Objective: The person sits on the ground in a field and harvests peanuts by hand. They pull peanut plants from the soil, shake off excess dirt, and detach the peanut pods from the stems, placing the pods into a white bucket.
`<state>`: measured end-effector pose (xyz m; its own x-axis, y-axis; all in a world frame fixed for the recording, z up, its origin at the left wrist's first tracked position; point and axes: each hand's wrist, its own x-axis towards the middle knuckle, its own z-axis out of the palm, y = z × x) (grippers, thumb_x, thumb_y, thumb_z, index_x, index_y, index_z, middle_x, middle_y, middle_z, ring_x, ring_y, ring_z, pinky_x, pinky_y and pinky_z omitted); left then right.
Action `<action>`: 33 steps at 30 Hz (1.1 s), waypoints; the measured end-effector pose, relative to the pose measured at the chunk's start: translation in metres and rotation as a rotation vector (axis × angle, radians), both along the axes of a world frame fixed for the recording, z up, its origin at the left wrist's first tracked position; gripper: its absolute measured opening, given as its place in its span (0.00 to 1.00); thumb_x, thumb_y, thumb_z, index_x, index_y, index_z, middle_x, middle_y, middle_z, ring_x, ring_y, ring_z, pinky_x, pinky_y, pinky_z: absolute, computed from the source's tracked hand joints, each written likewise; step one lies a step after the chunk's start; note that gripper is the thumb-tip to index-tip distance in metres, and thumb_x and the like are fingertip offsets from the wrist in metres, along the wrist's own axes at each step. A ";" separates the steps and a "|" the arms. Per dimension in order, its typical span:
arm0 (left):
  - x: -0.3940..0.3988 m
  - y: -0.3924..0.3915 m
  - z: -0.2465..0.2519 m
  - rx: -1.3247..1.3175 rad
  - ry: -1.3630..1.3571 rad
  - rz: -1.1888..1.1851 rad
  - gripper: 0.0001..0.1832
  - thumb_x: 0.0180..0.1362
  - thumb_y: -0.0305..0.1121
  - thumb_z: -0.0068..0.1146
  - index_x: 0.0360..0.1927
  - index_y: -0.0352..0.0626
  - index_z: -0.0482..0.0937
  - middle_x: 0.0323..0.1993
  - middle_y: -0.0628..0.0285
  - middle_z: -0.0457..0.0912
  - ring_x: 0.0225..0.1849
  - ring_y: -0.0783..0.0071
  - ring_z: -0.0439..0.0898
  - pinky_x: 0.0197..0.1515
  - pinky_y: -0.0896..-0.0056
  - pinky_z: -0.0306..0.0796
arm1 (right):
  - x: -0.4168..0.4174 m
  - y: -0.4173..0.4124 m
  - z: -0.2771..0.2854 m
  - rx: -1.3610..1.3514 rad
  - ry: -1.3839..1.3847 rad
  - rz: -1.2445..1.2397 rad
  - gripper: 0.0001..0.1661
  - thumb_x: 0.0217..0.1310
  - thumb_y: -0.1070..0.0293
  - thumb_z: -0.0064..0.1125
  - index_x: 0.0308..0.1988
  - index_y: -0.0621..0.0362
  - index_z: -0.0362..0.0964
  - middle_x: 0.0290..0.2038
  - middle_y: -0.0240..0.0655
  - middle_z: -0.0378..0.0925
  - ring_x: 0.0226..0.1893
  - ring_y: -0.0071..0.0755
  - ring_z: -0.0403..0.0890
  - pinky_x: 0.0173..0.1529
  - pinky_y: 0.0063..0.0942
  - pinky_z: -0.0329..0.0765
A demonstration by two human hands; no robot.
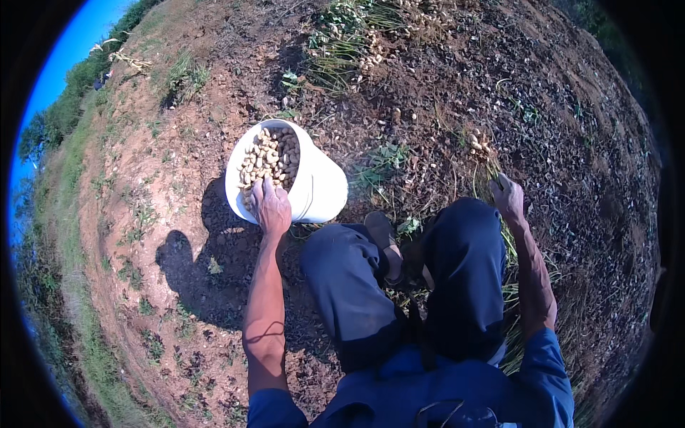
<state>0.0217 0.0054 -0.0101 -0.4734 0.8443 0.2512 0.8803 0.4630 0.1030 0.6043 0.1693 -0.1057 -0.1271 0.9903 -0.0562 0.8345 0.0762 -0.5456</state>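
A white plastic bucket (326,184) stands on the soil in front of my left knee, with many unshelled peanuts (273,152) inside it. My left hand (272,206) reaches over the bucket's near rim, its fingertips at the peanuts; whether it holds any is hidden. Out to the right, my right hand (507,197) is closed around the stems of a pulled peanut plant (492,166). A cluster of peanut pods (479,145) hangs at the far end of those stems, over the ground.
Pulled peanut plants (337,56) with pods lie in a heap at the top. Green weeds (382,160) grow beyond my feet, and a grass tuft (187,77) stands at the upper left. Long stems lie beside my right leg. Dry soil slopes towards a grassy edge on the left.
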 end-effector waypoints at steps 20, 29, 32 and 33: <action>0.204 0.087 0.164 0.195 -1.448 -0.359 0.36 0.57 0.50 0.78 0.62 0.38 0.76 0.51 0.65 0.83 0.47 0.77 0.78 0.54 0.71 0.72 | -0.200 -0.030 0.213 0.300 0.957 0.392 0.17 0.75 0.61 0.61 0.53 0.61 0.76 0.33 0.38 0.81 0.33 0.31 0.81 0.38 0.34 0.77; 0.186 0.073 0.107 0.348 -1.900 -0.412 0.33 0.52 0.34 0.78 0.60 0.43 0.76 0.49 0.66 0.83 0.44 0.74 0.82 0.47 0.70 0.78 | -0.225 -0.077 0.158 0.336 0.957 0.448 0.22 0.73 0.62 0.60 0.60 0.62 0.73 0.47 0.53 0.83 0.45 0.57 0.86 0.49 0.40 0.82; 0.223 0.076 0.134 0.349 -1.770 -0.223 0.26 0.54 0.24 0.72 0.58 0.39 0.80 0.45 0.66 0.85 0.42 0.74 0.83 0.47 0.71 0.78 | -0.215 -0.080 0.146 0.329 0.845 0.501 0.24 0.73 0.59 0.58 0.60 0.64 0.71 0.49 0.57 0.80 0.47 0.64 0.83 0.48 0.46 0.81; 0.214 0.079 0.119 0.374 -1.728 -0.227 0.26 0.53 0.21 0.70 0.57 0.37 0.80 0.46 0.65 0.85 0.43 0.75 0.83 0.47 0.71 0.78 | -0.214 -0.081 0.143 0.337 0.773 0.513 0.25 0.73 0.57 0.58 0.59 0.64 0.70 0.48 0.57 0.80 0.46 0.65 0.82 0.47 0.48 0.81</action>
<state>0.2361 0.0842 0.1084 -0.2747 0.9442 -0.1818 -0.2957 0.0970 0.9503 0.3903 0.0884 0.0378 -0.4283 0.7538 0.4984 0.0798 0.5809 -0.8100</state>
